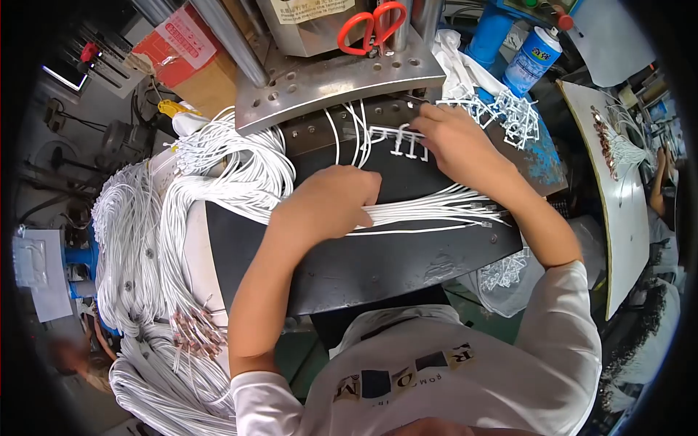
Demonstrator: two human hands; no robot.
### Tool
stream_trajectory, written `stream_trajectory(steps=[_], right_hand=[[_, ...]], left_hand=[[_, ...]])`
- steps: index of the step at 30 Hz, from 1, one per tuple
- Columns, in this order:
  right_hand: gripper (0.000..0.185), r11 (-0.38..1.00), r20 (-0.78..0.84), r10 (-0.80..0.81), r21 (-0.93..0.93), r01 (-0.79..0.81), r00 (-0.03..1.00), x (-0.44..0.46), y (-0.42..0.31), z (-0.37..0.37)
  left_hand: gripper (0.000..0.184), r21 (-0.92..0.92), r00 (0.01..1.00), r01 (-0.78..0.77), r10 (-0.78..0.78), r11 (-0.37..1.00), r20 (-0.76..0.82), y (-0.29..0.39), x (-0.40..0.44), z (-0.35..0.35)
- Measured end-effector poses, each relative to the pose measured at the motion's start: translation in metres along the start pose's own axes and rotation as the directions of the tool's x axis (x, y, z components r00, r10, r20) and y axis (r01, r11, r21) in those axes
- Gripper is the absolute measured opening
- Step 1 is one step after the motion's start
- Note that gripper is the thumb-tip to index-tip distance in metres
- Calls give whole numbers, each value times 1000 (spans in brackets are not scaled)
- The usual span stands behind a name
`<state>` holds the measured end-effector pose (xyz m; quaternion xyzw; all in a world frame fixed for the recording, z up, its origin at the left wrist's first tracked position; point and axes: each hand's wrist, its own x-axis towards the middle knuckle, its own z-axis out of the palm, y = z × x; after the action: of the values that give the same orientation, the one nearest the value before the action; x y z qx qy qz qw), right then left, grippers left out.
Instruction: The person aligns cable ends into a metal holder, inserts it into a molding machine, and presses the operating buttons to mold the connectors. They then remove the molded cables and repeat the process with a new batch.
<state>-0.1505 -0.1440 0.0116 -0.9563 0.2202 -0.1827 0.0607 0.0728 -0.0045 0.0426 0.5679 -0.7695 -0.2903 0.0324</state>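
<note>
My left hand (pixel 331 202) is closed over a bundle of white cables (pixel 414 212) on the black work surface. Small clear connectors (pixel 486 214) show at the bundle's right end. Under the press, my right hand (pixel 464 145) has its fingertips pinched at the right end of a white plastic sprue (pixel 398 136) with short branches. A few white cables (pixel 355 131) run from beneath the press plate to this sprue. Just above my right fingers is a thin dark object (pixel 408 100), too small to make out.
The steel press plate (pixel 342 91) overhangs the work, with red-handled scissors (pixel 372 30) on it. Thick white cable bundles (pixel 138 240) hang at left. White plastic scraps (pixel 518 120) and a blue spray can (pixel 532 62) are at right. A bag of scraps (pixel 505 272) hangs below.
</note>
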Motion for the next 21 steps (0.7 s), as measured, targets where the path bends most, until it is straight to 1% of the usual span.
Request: stream_trajectory(steps=[2, 3, 6, 7, 8, 10, 13, 14, 15, 16, 18, 19, 20, 21], right_hand=[[25, 966, 20, 52, 252, -55, 998, -8, -12, -7], [25, 926, 20, 112, 359, -112, 993, -9, -17, -5], [17, 906, -85, 142, 413, -95, 986, -9, -11, 17], [12, 876, -122, 158, 475, -82, 980, -7, -9, 19], [12, 888, -166, 190, 450, -97, 968, -6, -8, 16], [12, 861, -254, 296, 489, -142, 921, -7, -8, 17], [11, 842, -397, 397, 517, -156, 827, -14, -7, 5], [12, 823, -485, 421, 559, -99, 767, -16, 0, 2], [14, 890, -516, 424, 388, -239, 744, -19, 3, -14], [17, 906, -548, 419, 200, -373, 724, -21, 5, -29], [22, 918, -653, 234, -97, -385, 721, -24, 25, -32], [24, 911, -649, 233, -116, -396, 724, -26, 28, -31], [27, 904, -645, 231, -134, -406, 728, -28, 31, -30], [30, 908, -597, 323, -24, -419, 734, -30, 30, -27]], left_hand=[[23, -165, 998, -55, 57, 985, 9, -19, 4, 5], [22, -247, 996, -78, 84, 966, 12, -29, 5, 9], [22, -271, 969, -243, 223, 931, -105, -43, 5, 15], [21, -274, 965, -259, 238, 926, -110, -43, 5, 15], [21, -294, 971, -237, 217, 926, -98, -41, 5, 15], [19, -330, 981, -194, 176, 924, -85, -36, 4, 10], [19, -318, 980, -192, 167, 928, -104, -34, 5, 7], [18, -349, 984, -168, 138, 922, -109, -33, 4, 5], [18, -379, 988, -144, 109, 914, -114, -32, 4, 2], [18, -409, 990, -122, 81, 904, -116, -30, 4, 1], [18, -492, 998, -34, 7, 870, -57, -25, 5, -1], [18, -528, 999, 11, -26, 849, -21, -23, 6, 0], [17, -595, 1000, -10, 4, 804, -12, -21, 10, 5], [17, -657, 999, -29, 34, 753, -5, -19, 15, 13]])
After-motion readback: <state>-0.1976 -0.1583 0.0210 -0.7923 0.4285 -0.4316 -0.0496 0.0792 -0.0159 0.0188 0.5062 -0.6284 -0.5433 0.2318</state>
